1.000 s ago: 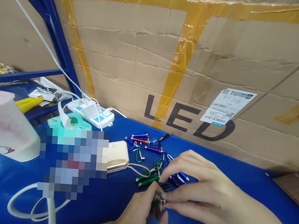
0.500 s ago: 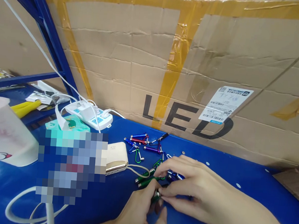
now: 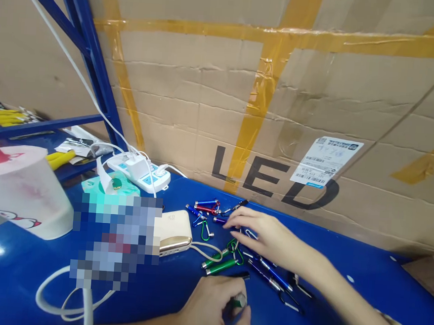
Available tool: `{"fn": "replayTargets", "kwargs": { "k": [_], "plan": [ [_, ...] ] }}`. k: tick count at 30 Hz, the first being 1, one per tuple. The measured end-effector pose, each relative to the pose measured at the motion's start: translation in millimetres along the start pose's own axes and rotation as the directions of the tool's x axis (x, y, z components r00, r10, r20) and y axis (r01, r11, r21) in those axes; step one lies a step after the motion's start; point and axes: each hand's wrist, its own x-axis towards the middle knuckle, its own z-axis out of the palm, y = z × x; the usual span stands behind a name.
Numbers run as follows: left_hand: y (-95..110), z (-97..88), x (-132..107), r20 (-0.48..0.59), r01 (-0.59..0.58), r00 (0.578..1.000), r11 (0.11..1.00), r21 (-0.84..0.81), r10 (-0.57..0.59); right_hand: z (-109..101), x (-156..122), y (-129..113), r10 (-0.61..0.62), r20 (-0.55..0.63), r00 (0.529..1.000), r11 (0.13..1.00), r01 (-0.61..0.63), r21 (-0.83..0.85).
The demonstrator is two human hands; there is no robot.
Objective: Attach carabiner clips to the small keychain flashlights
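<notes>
My left hand is low in the middle, its fingers curled around a small green keychain flashlight. Only the metal end and a little green body show; the rest is inside the fist. Over the pile, my right hand reaches out with fingers apart, the tips beside a purple keychain flashlight. Whether they touch it is unclear. Two green flashlights and a black one lie just beyond my left hand. Several blue flashlights with carabiner clips rest under and right of my right wrist.
A cream power bank with a looped cord sits left of the pile. Behind it are a white power strip and a tissue pack. A pale bucket stands at left. A large cardboard box walls off the blue table's back.
My right hand has left the flashlight in my left hand and moved up and away over the pile, fingers spreading. My left hand keeps the green flashlight. The camera view has shifted slightly.
</notes>
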Motion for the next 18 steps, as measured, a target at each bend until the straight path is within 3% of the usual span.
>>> {"fn": "replayTargets", "kwargs": {
  "k": [5,8,13,16,18],
  "plan": [
    [-1,1.7,-1,-0.004,0.018,1.0,0.999,-0.046,-0.018,50,21,17,-0.057,0.026,0.998,0.961,0.062,-0.271],
    [1,0.6,-2,-0.011,0.053,0.998,0.995,-0.085,-0.055,62,24,19,-0.072,-0.007,0.997,0.947,0.066,-0.316],
    [-1,0.1,-3,-0.023,0.057,0.998,0.995,-0.079,-0.059,47,23,12,-0.064,-0.095,0.993,0.958,0.035,-0.285],
    [-6,-0.3,-2,-0.091,0.006,0.996,0.997,-0.079,-0.013,26,18,5,-0.004,-0.268,0.963,0.999,-0.006,-0.036],
    [-9,-1.1,0,-0.149,-0.039,0.989,0.996,-0.081,0.027,13,11,2,0.08,-0.351,0.933,0.981,-0.011,0.194]
  ]
}}
